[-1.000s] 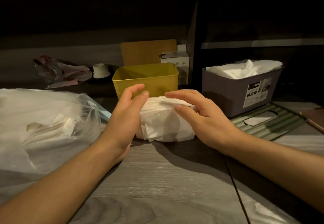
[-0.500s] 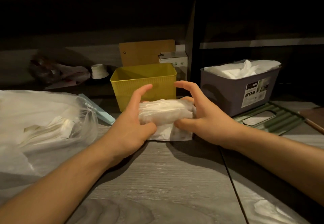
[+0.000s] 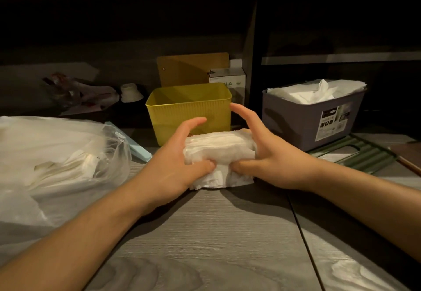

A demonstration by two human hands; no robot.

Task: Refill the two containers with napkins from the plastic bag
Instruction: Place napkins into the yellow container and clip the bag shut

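Both hands now squeeze the napkin stack on the worktop.

A second ago the fingers lay loosely on the napkin stack (image 3: 218, 154); now the left hand (image 3: 175, 165) and right hand (image 3: 268, 154) clamp its ends, thumbs pressed in front. It is probably ready for lifting into the empty yellow container (image 3: 189, 110) just behind; the grey container (image 3: 305, 126) looks full already.

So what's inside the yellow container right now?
Nothing that shows: the yellow container has bare inner walls near its rim. Its floor is hidden by the front wall. The napkin stack is still outside, gripped by the left hand and right hand.
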